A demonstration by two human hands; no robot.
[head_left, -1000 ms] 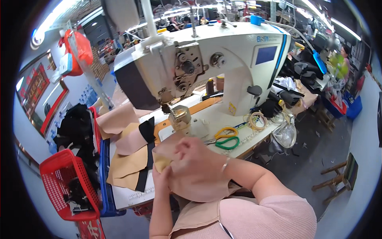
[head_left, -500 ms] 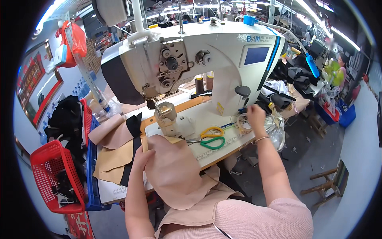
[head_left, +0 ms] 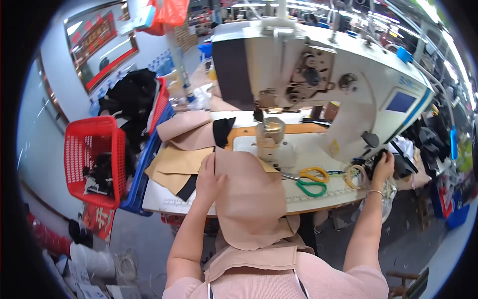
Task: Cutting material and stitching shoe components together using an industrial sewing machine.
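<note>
A dusty-pink leather-like piece (head_left: 251, 194) lies over the table's front edge and hangs toward my lap. My left hand (head_left: 210, 182) is closed on its left edge, the thumb lying on top. At the right end of the sewing machine (head_left: 368, 89), my right hand (head_left: 383, 168) reaches beside a dark bundle, its fingers curled; what they hold, if anything, is hidden. Scissors with yellow and green handles (head_left: 312, 188) lie on the machine bed, between the pink piece and a pale tape roll (head_left: 355, 177).
Left of my left hand lie tan pieces (head_left: 174, 162), a black piece (head_left: 223, 130) and a folded pink piece (head_left: 184, 124). A red basket (head_left: 119, 164) and a blue crate (head_left: 137, 192) stand at the table's left side. Dark fabric (head_left: 430, 142) is heaped at right.
The view has turned left, so the machine appears farther right. My right hand has shifted from beside the tape roll to the dark bundle. My left hand stays on the pink piece.
</note>
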